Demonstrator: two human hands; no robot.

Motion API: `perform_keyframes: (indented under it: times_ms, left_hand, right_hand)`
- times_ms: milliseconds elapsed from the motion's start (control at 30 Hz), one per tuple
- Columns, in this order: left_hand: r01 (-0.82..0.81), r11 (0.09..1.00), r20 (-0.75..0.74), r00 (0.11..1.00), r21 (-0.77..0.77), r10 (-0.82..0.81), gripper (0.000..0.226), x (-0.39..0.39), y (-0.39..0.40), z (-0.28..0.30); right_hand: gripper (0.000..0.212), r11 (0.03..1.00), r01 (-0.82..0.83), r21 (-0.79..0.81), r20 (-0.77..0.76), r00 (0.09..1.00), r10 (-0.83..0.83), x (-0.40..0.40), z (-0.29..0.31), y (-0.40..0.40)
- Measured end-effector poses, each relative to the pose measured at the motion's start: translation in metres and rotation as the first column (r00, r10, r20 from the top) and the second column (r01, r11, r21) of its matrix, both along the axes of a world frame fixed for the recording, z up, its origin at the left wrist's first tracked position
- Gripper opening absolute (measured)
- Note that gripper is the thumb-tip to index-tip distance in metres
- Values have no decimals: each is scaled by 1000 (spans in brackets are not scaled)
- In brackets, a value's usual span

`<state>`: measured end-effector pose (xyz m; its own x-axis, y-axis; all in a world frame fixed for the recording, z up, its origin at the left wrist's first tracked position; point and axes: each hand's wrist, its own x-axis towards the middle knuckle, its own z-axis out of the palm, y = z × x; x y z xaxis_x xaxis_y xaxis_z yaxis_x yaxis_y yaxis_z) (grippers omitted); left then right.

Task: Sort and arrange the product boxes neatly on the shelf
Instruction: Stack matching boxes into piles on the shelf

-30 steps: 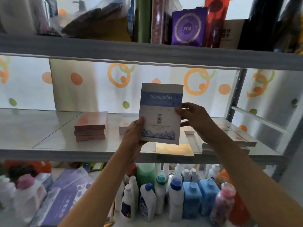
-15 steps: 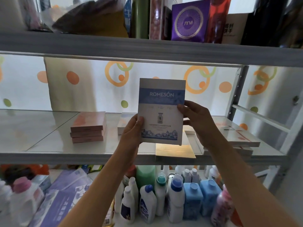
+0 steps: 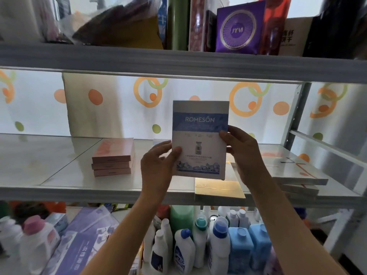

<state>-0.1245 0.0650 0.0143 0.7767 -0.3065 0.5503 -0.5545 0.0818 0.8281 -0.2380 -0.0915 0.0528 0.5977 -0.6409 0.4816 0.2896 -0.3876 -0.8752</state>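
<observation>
Above the middle shelf (image 3: 119, 187), a flat blue-and-white box (image 3: 200, 139) marked ROMESÔN is held upright, printed face toward the camera, clear of the shelf surface. Left hand (image 3: 156, 167) pinches its lower left edge, thumb on the front face and fingers behind; right hand (image 3: 241, 155) grips the right edge about halfway up, thumb on the front, fingers wrapped to the back. On the shelf behind lie a stack of three pink boxes (image 3: 113, 157) to the left, a gold box (image 3: 218, 190) at the front lip just below the held box, and a pile of flat white boxes (image 3: 294, 173) to the right. Bottles (image 3: 218, 241) stand on the level beneath. Judged by its thin profile and the light fingertip hold, the box is probably light, stiff cardboard with a smooth, somewhat slippery finish; broad faces may dent under pressure, so holding by opposite edges, as shown, suits it best. Laid flat, it should stack squarely on like boxes.
</observation>
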Motion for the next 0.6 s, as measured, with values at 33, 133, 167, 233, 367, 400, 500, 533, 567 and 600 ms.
perform_keyframes:
  times_ms: [33,133,167,233,367,400,500,533,567,600]
  left_hand:
    - [-150,985,123,983,88,138,29,0,-3,-2]
    - [-370,909,290,906,189,308,48,-7,-10,0]
    - [-364,915,295,906,175,304,52,-10,-12,2]
    - [-358,917,334,898,177,286,55,-12,-16,4]
    - [-177,918,285,956,354,74,70,-20,-26,6]
    - [-52,931,216,976,362,-29,75,-20,-29,7]
    - [234,948,74,964,217,-255,73,-16,-34,6]
    - [286,944,32,955,167,-295,64,-13,-34,5]
    - [322,939,-7,946,123,-324,56,-12,-34,3]
    - [338,937,-38,941,91,-336,51,-11,-33,2]
  right_hand:
    - [22,1000,11,-3,27,1000,-11,2,0,2]
    - [22,999,44,5,88,995,-44,4,-1,8]
    - [22,999,42,14,95,995,-43,4,-1,9]
    - [22,998,14,56,100,995,-20,6,0,12]
    - [24,992,-17,126,128,992,1,10,0,22]
    - [24,992,-26,121,128,992,11,12,-1,26]
    - [18,996,-38,84,116,993,28,19,-7,37]
    - [21,997,-39,68,106,994,31,20,-8,41]
    - [30,997,-54,51,91,995,50,21,-9,44]
    - [41,995,-84,49,72,994,80,21,-9,45]
